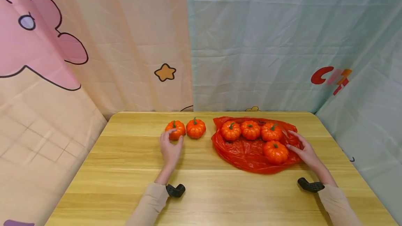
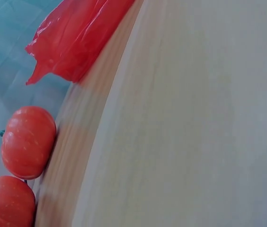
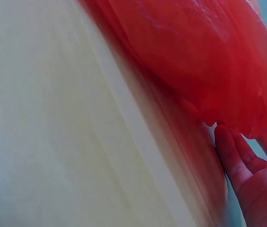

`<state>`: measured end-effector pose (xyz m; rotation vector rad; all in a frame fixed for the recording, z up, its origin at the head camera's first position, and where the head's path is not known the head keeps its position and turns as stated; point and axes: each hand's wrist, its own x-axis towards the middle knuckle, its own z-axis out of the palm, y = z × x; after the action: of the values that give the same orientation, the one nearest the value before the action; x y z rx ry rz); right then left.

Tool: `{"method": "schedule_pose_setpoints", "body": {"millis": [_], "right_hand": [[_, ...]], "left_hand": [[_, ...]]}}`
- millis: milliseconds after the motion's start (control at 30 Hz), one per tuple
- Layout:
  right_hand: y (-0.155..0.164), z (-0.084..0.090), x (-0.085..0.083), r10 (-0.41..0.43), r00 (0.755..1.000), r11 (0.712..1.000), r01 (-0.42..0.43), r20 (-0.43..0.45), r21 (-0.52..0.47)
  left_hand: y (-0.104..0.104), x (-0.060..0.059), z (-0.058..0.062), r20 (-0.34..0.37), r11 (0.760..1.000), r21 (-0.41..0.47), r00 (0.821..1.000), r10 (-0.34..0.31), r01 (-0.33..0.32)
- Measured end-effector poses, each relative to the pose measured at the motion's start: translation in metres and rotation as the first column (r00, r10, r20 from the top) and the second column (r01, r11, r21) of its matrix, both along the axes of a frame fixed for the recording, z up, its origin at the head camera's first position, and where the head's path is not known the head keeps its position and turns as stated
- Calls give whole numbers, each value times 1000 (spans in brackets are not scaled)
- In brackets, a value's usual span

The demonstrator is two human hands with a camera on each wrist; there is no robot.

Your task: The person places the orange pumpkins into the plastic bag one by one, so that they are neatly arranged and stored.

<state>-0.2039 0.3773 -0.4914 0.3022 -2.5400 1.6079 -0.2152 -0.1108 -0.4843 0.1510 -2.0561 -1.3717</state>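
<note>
Small orange pumpkins with green stems lie at the back of the table. The left hand holds the leftmost pumpkin, thumb on its near right side and a finger across its front. A second loose pumpkin sits right beside it; both show at the left wrist view's edge. Several pumpkins rest on a spread red plastic bag. At the bag's right side is the right hand, thumb and forefinger over the film, near the front pumpkin. In the right wrist view, straight fingers touch the bag's underside.
A wooden table carries everything. Printed fabric hangs right behind its back edge and along both sides. Black bands are on both wrists, beside beige sleeves.
</note>
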Motion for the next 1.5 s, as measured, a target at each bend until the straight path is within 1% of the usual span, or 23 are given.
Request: {"method": "schedule_pose_setpoints", "body": {"millis": [133, 233, 300, 367, 433, 533, 600, 633, 867, 1000, 1200, 1500], "right_hand": [[0, 0, 0, -1, 1000, 1000, 1, 4, 7], [1, -1, 0, -3, 1000, 1000, 2, 5, 12], [1, -2, 0, -2, 1000, 1000, 2, 8, 19], [1, -3, -1, -1, 1000, 1000, 1, 10, 26], [2, -3, -1, 2, 1000, 1000, -2, 13, 25], [2, -3, -1, 6, 1000, 1000, -6, 20, 20], [2, -2, 0, 6, 1000, 1000, -6, 25, 16], [1, -2, 0, 4, 1000, 1000, -5, 27, 14], [0, 0, 0, -3, 1000, 1000, 3, 19, 13], [0, 0, 0, -7, 1000, 1000, 7, 16, 21], [2, 0, -3, -23, 999, 999, 22, 35, 28], [0, 0, 0, -18, 1000, 999, 17, 23, 27]], "left_hand": [[-7, -4, -3, -27, 1000, -2, 999, 31, -31], [-12, -8, -4, -21, 999, -2, 999, 43, -43], [-14, -11, -5, -2, 999, -7, 999, 42, -42], [-16, -14, -5, 44, 1000, -15, 999, 21, -21], [-18, -17, -5, 104, 1000, -11, 994, -13, 14], [-18, -21, -6, 200, 998, 4, 978, -55, 55], [-18, -22, -6, 238, 998, 21, 969, -64, 61], [-18, -23, -6, 246, 998, 23, 967, -64, 60], [-21, -30, -8, 275, 997, 39, 959, -69, 61], [-23, -31, -7, 296, 996, 53, 952, -80, 68], [-26, -34, -5, 324, 995, 58, 941, -94, 79], [-25, -31, -4, 327, 994, 88, 941, -87, 62]]}}
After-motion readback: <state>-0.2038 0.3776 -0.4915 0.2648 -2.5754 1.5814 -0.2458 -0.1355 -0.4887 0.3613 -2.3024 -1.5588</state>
